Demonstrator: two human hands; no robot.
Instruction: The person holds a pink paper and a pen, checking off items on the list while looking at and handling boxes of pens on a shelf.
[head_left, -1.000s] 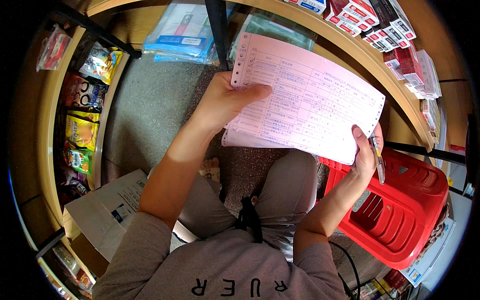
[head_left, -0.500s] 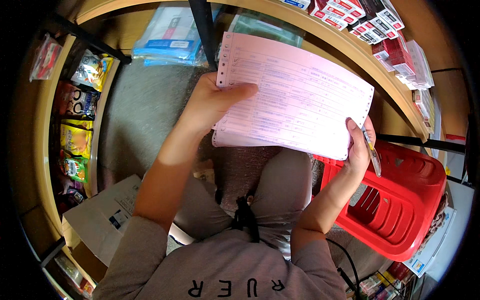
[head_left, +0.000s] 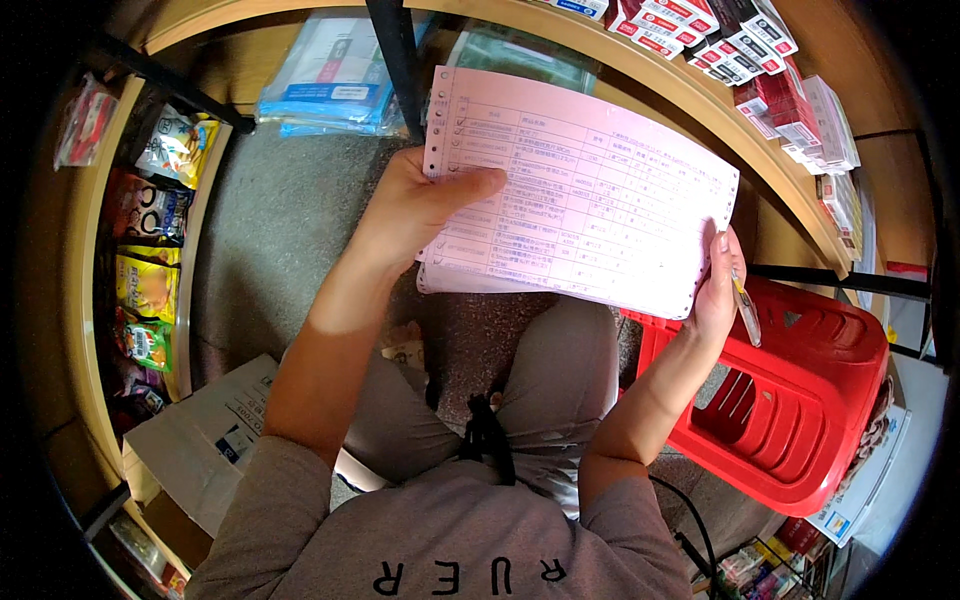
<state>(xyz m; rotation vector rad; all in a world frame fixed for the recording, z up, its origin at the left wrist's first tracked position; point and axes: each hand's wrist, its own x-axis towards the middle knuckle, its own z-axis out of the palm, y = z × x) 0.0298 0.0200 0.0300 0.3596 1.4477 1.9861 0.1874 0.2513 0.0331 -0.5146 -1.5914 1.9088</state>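
A stack of pink printed forms (head_left: 580, 200) with punched holes down both sides is held up in front of me, tilted down to the right. Rows of print and several pen ticks show on the top sheet. My left hand (head_left: 430, 195) grips the left edge, its thumb lying on top and its fingers hidden behind. My right hand (head_left: 718, 285) closes on the lower right corner, thumb at the edge. It also holds a pen (head_left: 746, 312), which points downward out of the hand.
A red plastic stool (head_left: 770, 390) stands at my right. On the left, a shelf holds snack bags (head_left: 150, 280), with an opened cardboard box (head_left: 205, 435) below. Small boxes (head_left: 740, 45) line the upper right shelf. Blue-edged plastic packs (head_left: 330, 75) lie at the far side.
The forms and both hands have shifted slightly left in the picture. The print on the top sheet looks sharper. Both hands keep their hold.
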